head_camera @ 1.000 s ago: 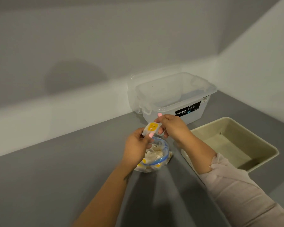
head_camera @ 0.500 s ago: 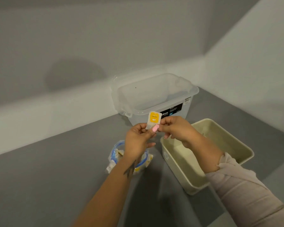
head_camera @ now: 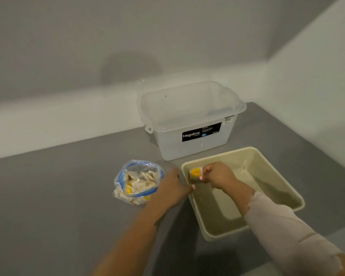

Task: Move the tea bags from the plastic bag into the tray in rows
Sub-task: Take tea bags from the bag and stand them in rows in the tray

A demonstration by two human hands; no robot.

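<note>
A clear plastic bag (head_camera: 138, 181) with a blue zip rim lies open on the grey surface, holding several white and yellow tea bags. To its right stands a beige tray (head_camera: 275, 177). My right hand (head_camera: 219, 175) is inside the tray's far left corner, pinching one tea bag (head_camera: 195, 173) with a yellow label. My left hand (head_camera: 172, 189) rests between the bag and the tray's left rim, fingers apart, holding nothing.
A translucent storage box (head_camera: 189, 118) with a black label stands behind the tray against the wall. Walls meet in a corner at the back right. The grey surface (head_camera: 48, 206) stretches to the left of the bag.
My right hand has carried the tea bag down from in front of the box into the tray's corner. My left hand let go of it and dropped beside the tray rim.
</note>
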